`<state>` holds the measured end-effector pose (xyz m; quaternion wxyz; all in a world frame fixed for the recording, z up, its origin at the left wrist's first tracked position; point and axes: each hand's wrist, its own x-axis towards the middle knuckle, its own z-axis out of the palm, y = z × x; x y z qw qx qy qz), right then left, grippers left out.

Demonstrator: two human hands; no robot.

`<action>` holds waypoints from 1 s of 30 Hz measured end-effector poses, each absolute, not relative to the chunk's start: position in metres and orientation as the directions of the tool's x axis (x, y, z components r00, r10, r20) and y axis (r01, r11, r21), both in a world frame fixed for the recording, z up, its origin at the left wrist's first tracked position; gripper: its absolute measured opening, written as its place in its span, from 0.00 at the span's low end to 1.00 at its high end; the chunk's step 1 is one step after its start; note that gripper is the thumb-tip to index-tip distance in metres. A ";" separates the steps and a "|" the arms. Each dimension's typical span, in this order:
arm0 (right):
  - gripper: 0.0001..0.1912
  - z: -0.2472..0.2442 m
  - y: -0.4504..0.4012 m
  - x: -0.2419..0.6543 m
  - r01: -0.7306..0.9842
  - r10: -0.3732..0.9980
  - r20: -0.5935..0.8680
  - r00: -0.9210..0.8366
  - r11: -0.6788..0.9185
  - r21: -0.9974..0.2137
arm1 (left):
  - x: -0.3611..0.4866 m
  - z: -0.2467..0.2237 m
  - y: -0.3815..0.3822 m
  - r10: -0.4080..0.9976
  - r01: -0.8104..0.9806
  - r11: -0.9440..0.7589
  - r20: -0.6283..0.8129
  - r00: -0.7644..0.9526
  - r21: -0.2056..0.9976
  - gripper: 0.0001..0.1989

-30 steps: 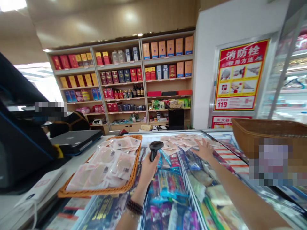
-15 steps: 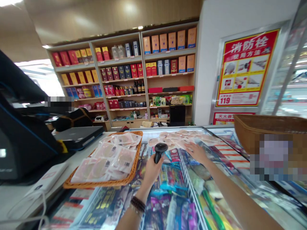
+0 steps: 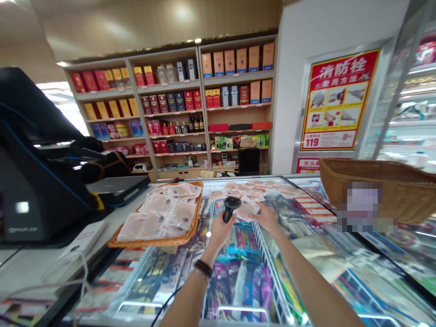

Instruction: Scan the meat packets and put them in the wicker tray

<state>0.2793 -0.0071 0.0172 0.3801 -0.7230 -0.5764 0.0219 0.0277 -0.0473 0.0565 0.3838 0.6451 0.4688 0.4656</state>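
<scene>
My left hand (image 3: pixel 222 229) is wrapped round the handle of a black barcode scanner (image 3: pixel 232 204), held upright over the glass freezer top. Between the fingers of my right hand (image 3: pixel 267 218) is a clear packet (image 3: pixel 248 208) with a round, flat, pale item inside and a printed label. It is held up close beside the scanner's head. Behind both hands, many similar packets (image 3: pixel 260 185) lie spread over the glass. To the left, an orange wicker tray (image 3: pixel 190 234) holds a pile of the same packets.
A dark checkout terminal (image 3: pixel 30 190) and a flat black device (image 3: pixel 119 188) stand at left, near a white box (image 3: pixel 85 238) with cables. A brown basket (image 3: pixel 402 195) sits at right. Frozen goods show through the freezer glass (image 3: pixel 235 254).
My right hand has come back from the spread packets with one packet and brought it beside the scanner. My left hand still grips the scanner. The view has shifted slightly.
</scene>
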 end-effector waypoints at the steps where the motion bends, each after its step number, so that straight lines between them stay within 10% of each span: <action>1: 0.26 0.017 -0.009 0.277 0.794 0.839 0.405 0.362 -0.051 -0.606 | 0.028 0.057 -0.049 0.958 0.246 -0.279 0.251 0.140 0.928 0.19; 6: 0.12 0.017 -0.018 0.275 0.599 0.785 0.386 0.484 0.024 -0.800 | 0.026 0.060 -0.057 0.939 0.256 -0.329 0.285 0.193 0.909 0.18; 12: 0.19 0.024 -0.029 0.271 0.420 0.763 0.366 0.532 0.138 -0.897 | 0.025 0.061 -0.058 0.923 0.195 -0.335 0.280 0.264 0.922 0.22; 30: 0.27 0.029 -0.034 0.263 0.361 0.765 0.348 0.541 0.162 -0.918 | 0.025 0.061 -0.059 0.903 0.144 -0.352 0.294 0.314 0.925 0.26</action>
